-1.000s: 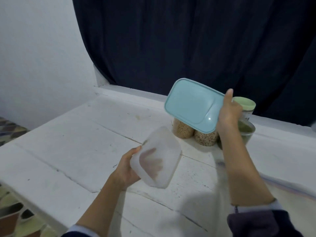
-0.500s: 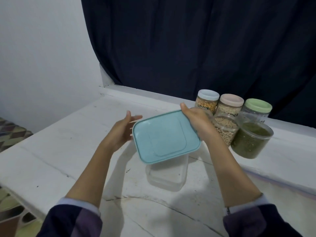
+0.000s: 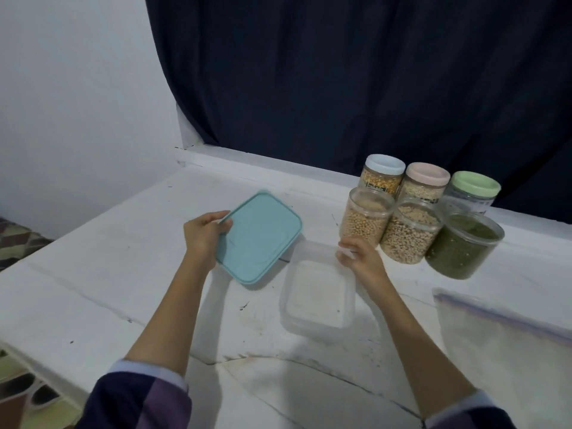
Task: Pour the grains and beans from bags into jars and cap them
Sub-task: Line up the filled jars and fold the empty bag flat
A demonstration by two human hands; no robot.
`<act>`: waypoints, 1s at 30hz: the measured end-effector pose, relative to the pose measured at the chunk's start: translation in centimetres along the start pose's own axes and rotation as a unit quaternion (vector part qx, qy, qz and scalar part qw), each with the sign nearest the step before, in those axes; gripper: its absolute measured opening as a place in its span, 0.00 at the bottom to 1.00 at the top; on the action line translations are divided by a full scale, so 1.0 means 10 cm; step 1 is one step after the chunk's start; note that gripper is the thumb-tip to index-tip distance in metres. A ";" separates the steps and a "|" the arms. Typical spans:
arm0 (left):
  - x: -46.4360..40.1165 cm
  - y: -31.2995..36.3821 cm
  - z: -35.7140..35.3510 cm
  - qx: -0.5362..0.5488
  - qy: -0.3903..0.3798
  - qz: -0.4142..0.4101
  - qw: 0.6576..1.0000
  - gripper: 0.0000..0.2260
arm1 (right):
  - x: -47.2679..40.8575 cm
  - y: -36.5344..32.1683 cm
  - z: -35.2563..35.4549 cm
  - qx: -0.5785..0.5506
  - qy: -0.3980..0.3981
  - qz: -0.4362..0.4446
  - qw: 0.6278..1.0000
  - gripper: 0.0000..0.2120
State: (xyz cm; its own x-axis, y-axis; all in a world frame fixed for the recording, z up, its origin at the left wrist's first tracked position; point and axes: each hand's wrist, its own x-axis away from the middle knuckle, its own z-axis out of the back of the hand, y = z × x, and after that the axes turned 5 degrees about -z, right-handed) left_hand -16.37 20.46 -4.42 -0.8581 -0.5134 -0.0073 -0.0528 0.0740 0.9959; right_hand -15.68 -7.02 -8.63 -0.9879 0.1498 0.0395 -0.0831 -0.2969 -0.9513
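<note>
- Container (image 3: 317, 297) sits on the bench (image 3: 93, 274).
- Lid (image 3: 258, 238) is left of it.
- Jars (image 3: 421, 212) stand behind, to the right.
- Bag (image 3: 507, 342) lies right.

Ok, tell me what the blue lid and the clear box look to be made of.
Blue lid: likely opaque plastic, matte with a moulded raised rim and no glare. Clear box: probably translucent, slightly frosted plastic; the white table shows through its thin walls.

Matt teal plastic lid (image 3: 259, 236) in the left hand (image 3: 202, 235); clear frosted plastic tub (image 3: 317, 294) under the right hand (image 3: 360, 261); glossy clear plastic jars (image 3: 408, 235) beyond it; scuffed white-painted table (image 3: 102, 274)
</note>
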 end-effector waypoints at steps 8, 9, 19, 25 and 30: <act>-0.05 -0.67 0.00 -0.228 0.007 0.005 0.974 0.10 | 0.15 0.20 -0.19 -0.197 0.100 -0.058 0.973 0.27; -0.04 -0.69 0.00 -0.279 0.006 -0.011 0.960 0.10 | 0.14 0.22 -0.22 -0.197 0.110 -0.058 0.972 0.28; 0.13 -0.81 0.03 -0.490 0.005 0.001 0.871 0.13 | 0.05 0.21 -0.36 -0.109 0.094 -0.038 0.989 0.28; 0.19 -0.80 0.05 -0.494 0.039 0.008 0.869 0.13 | 0.02 0.17 -0.39 -0.069 0.090 -0.032 0.993 0.29; 0.22 -0.79 0.09 -0.487 0.050 0.003 0.872 0.13 | 0.02 0.17 -0.36 -0.038 0.098 -0.029 0.994 0.28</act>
State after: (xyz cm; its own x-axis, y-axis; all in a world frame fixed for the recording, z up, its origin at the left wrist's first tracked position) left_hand -18.29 19.58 -12.38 -0.8059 -0.5905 -0.0429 0.4511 -0.6592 0.6016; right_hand -15.59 -4.06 -11.37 -0.9368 0.3475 0.0412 -0.1208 -0.2107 -0.9701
